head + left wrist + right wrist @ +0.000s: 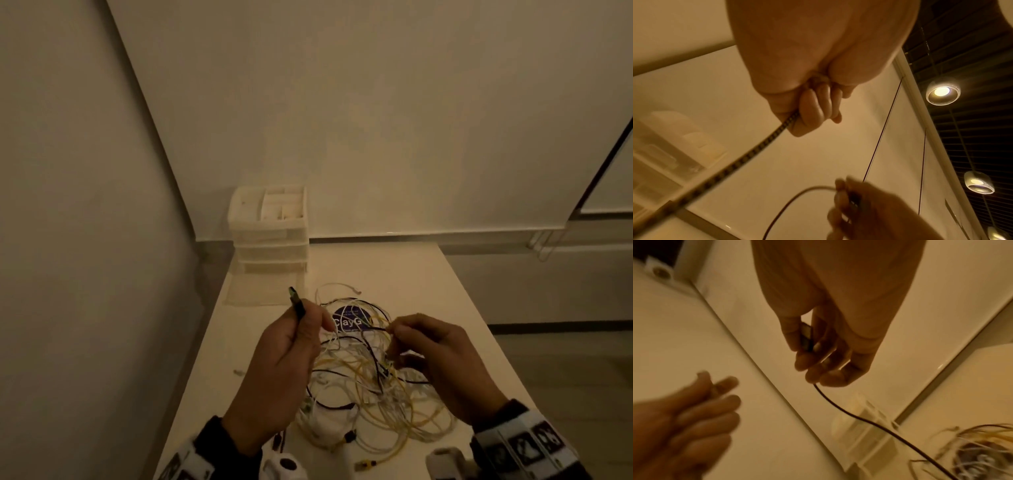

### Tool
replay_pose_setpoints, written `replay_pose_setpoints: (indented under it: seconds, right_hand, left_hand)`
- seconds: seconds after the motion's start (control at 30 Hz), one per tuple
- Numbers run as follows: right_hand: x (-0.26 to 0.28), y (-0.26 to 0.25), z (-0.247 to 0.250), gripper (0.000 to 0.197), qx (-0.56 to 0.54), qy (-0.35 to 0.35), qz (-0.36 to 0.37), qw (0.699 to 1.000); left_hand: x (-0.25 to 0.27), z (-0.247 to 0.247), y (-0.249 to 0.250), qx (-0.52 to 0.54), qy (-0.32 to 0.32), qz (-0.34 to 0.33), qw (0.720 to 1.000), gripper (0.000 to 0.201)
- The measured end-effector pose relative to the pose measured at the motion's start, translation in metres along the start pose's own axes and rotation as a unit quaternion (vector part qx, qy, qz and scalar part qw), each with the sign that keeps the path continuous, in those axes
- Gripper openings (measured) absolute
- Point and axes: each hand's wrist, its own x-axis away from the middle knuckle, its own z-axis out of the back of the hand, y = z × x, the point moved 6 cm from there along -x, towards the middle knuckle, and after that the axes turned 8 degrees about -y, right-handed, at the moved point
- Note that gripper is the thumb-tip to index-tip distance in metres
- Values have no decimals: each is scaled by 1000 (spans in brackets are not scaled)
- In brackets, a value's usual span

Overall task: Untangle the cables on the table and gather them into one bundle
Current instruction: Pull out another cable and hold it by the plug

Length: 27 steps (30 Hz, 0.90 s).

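Note:
A tangle of white, yellow and black cables [370,387] lies on the white table [428,284], partly over a purple round sticker [347,320]. My left hand [305,318] is raised above the tangle's left side and grips a black braided cable [756,149]. Its plug [295,298] sticks up past my fingers. In the left wrist view the left hand [813,112] is a closed fist round that cable. My right hand [392,330] pinches a thin dark cable [859,417] over the tangle's right side. In the right wrist view a small connector [805,335] sits between the right hand's fingers [803,363].
A white stack of plastic drawers [270,229] stands at the table's far left corner against the wall. A small loose white piece [238,371] lies left of the tangle. A yellow plug [364,464] rests near the front edge. The table's right edge [479,325] drops to the floor.

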Motion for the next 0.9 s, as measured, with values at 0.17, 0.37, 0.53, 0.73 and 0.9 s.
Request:
replay_pose_setpoints:
  seconds: [0.17,0.37,0.53,0.73,0.9]
  right_hand:
    - [-4,-44,-22,32,11,-132,71,989]
    - [-17,-52,-31,35,-30,-55,98,993]
    - [-31,-47,-53,37,-20,-87,54,994]
    - [-37,-35,-55,47,-94,-86,34,991]
    - [-39,-30,-45,48,-31,-94,62,993]
  left_hand:
    - [-23,-6,4,0,8,-11,1000,30]
    - [-36,-20,11,-47,-4,-20,999,32]
    - [-49,-26,11,-39,9,-17,999,28]
    - [-51,-42,-3,40,22,16,999,41]
    - [-53,-39,-2,-38,65,-74,994,19]
